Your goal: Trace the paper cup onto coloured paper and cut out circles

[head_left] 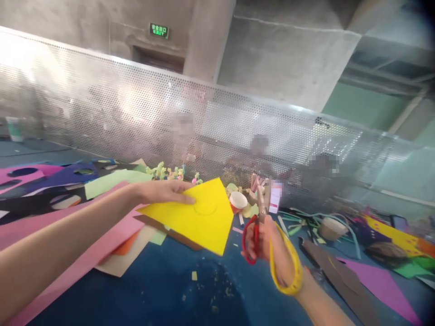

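A blue bench (152,285) is spanning the lower frame. At centre, the left hand (166,192) is pinching a yellow sheet (210,222); rightward, the right hand (277,251) is gripping scissors (262,206), blades pointing up-frame, clear of the sheet.

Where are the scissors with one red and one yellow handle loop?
In the head view, right of centre: the scissors are in the right hand, blades pointing up, right of the flat yellow sheet that the left hand holds.
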A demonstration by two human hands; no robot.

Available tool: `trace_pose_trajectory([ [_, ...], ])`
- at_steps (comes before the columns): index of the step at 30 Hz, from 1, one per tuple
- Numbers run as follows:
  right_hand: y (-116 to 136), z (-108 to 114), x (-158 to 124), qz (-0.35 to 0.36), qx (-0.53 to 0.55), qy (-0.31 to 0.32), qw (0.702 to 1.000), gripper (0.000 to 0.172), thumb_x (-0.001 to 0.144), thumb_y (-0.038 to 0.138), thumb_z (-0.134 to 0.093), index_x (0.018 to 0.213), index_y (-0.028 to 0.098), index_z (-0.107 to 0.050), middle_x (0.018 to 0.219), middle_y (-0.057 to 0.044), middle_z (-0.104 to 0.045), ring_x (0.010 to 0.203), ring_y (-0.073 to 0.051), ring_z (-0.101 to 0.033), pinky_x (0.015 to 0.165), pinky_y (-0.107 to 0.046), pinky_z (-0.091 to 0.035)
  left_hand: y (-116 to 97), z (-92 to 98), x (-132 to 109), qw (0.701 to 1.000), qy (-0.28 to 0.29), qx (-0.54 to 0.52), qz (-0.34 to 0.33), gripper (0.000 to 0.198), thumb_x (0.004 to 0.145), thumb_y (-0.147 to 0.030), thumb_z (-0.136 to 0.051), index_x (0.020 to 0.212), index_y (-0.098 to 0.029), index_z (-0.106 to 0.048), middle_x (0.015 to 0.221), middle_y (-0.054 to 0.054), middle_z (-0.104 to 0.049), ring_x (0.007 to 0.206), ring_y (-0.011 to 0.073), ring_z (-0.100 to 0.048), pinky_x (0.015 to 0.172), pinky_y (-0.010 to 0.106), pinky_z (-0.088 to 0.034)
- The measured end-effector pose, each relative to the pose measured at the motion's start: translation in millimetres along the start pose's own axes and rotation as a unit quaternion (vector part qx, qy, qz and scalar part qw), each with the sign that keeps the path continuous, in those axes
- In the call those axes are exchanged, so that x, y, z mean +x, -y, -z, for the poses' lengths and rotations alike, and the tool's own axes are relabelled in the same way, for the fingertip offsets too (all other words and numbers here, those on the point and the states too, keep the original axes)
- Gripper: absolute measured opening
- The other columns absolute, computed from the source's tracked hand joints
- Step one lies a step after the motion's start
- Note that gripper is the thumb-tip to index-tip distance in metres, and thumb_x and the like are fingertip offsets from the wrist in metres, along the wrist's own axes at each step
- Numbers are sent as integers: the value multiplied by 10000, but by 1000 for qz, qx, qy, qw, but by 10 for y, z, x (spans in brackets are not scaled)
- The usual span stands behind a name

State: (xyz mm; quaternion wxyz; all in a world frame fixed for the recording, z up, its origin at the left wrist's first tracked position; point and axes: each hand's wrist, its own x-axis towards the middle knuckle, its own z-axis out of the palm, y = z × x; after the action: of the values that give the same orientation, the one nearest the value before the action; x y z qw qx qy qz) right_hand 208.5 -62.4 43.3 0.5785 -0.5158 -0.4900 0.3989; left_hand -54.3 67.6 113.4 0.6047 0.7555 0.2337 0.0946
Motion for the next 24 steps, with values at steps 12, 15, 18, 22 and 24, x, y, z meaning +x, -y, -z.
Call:
trace_pose_trajectory([
  [12,-32,-116,-12,-23,188,-109,976,289,584,312,-797,811,201,-657,856,-26,-709,860,-220,-650,703,-319,-523,221,-297,286,952,-29,-300,-56,802,717,-779,-392,1115,-117,-607,1063,161,-674,954,260,-650,850,341,-498],
  [15,-35,-134,20,-14,232,-197,952,307,532,299,-809,753,225,-609,805,16,-691,858,-192,-648,669,-280,-527,266,-374,349,925,0,-369,-87,925,674,-828,-357,1222,-100,-515,1123,189,-640,1047,277,-615,952,376,-434],
  [18,-91,-189,-8,-17,233,-216,948,340,503,300,-826,729,222,-584,787,20,-677,817,-183,-650,641,-265,-532,274,-602,385,946,27,-306,-105,748,733,-685,-521,1263,-158,-491,1231,167,-593,1132,274,-565,979,381,-416],
  [22,-174,-275,-87,-23,179,-120,976,325,593,361,-803,805,210,-608,758,-5,-666,679,-172,-630,595,-282,-535,289,-891,407,968,-95,-210,-99,484,754,-397,-682,1183,-204,-567,1201,99,-633,1050,267,-621,886,375,-500],
  [24,-190,-294,-98,-32,148,-43,987,332,707,512,-686,772,197,-601,617,9,-599,539,-130,-553,551,-278,-523,299,-903,421,954,-175,-218,-104,440,768,-396,-668,1139,-171,-595,1163,108,-655,1006,269,-644,864,379,-519],
])
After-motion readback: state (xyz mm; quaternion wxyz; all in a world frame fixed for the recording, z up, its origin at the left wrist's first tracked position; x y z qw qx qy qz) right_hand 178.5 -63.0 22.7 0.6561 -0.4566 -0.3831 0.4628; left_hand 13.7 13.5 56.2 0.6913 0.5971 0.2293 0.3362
